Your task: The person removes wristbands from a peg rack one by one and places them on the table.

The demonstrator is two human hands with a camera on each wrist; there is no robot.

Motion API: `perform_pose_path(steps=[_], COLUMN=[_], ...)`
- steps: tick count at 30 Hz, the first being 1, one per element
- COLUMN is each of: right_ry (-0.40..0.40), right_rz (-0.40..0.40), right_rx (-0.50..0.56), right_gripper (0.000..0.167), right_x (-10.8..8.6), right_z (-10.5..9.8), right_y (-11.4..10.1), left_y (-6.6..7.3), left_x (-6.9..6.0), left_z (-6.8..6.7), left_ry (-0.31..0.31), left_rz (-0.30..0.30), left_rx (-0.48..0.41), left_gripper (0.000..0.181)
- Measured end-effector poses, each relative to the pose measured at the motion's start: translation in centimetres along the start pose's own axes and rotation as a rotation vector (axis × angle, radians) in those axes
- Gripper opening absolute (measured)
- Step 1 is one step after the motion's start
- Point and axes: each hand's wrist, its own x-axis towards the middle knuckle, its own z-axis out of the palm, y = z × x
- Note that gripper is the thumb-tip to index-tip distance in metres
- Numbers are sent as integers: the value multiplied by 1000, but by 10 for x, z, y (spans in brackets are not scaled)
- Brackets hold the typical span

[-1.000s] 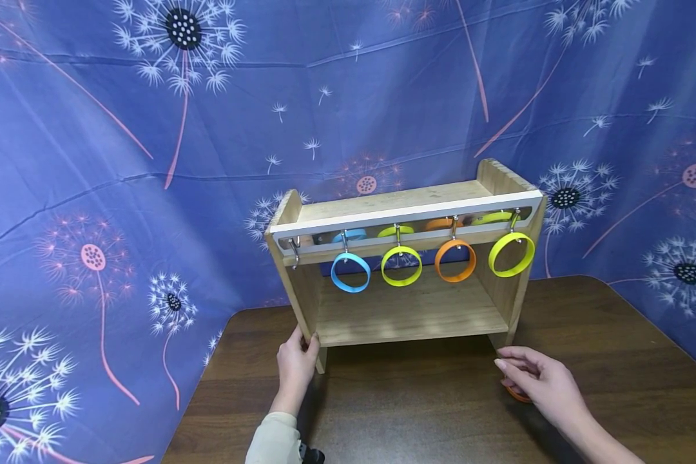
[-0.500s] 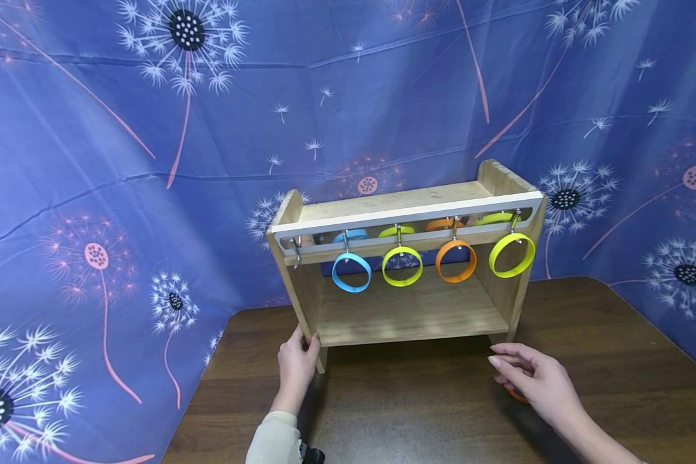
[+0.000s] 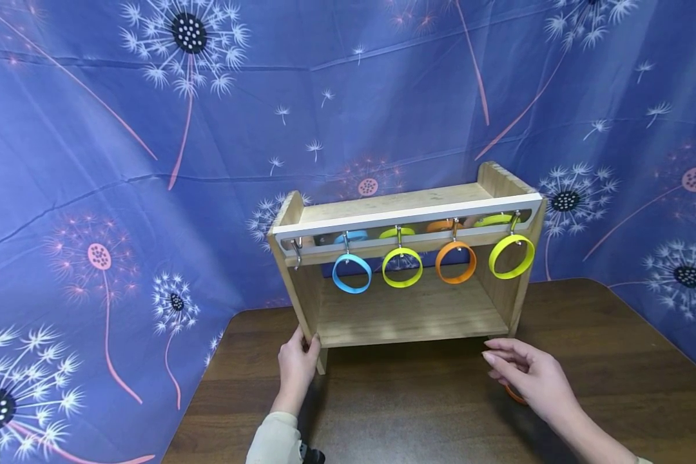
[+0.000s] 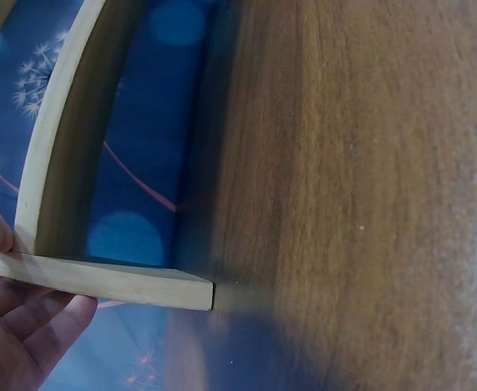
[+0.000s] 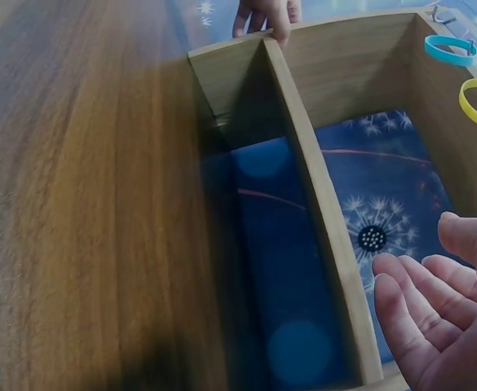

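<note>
A small wooden shelf (image 3: 412,312) stands on the brown table, with a metal hook rail (image 3: 412,222) along its upper front. From the hooks hang a blue ring (image 3: 351,290), a yellow-green ring (image 3: 402,283), an orange ring (image 3: 455,281) and a second yellow-green ring (image 3: 512,276). The leftmost hook (image 3: 296,254) bears no ring. My left hand (image 3: 297,364) grips the shelf's lower left side panel, thumb in front and fingers behind. Near the lower right corner, my right hand (image 3: 536,380) has loosely bent fingers and nothing visible in them. Another orange ring (image 3: 516,396) shows partly behind it.
The brown wooden table (image 3: 406,412) spreads in front of the shelf and to both sides. A blue cloth (image 3: 209,148) with a dandelion print hangs behind and beside the table.
My right hand has shifted slightly left and up, closer to the shelf's lower right corner. My left hand keeps its grip, and the hanging rings stay on their hooks.
</note>
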Motion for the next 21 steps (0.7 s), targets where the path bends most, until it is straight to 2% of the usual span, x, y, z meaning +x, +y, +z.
perform_pose_path(steps=[14,21], right_ry=[4,0], right_rz=[-39,-84], right_rx=[38,75], right_gripper=[25,24], right_x=[7,11], right_z=[9,14], right_y=[-15,-24], left_y=[1,1], left_x=[-1,-1], left_z=[0,0], left_ry=[10,9], left_rz=[5,9], left_rx=[10,7], left_gripper=[10,10])
